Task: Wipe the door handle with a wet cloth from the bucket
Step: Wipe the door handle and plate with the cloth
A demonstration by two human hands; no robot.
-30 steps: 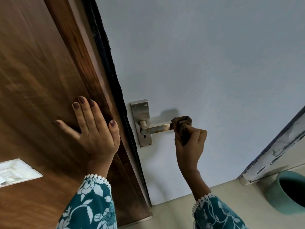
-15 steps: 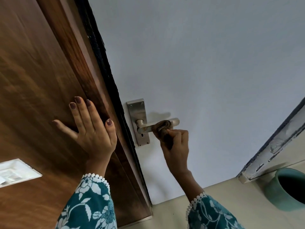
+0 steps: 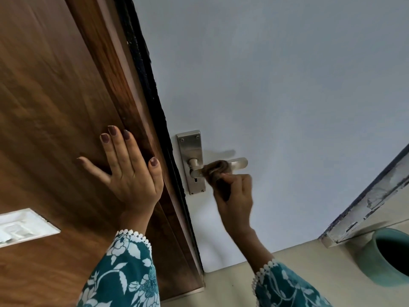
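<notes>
Wiping is under way: right hand (image 3: 234,196) pinches the cloth (image 3: 214,170) around the handle (image 3: 221,166), left hand (image 3: 130,171) flat at nine o'clock, bucket (image 3: 386,260) at four; next, probably rub toward the tip

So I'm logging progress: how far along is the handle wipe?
Done: the cloth is out of the bucket. In hand: the right hand holds it wrapped around the lever near the pivot; the left hand braces the frame. Left: the lever's bare tip and the backplate.

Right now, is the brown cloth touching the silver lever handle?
Touching. The head view shows the brown cloth wrapped around the silver lever handle, held by the right hand.
</notes>
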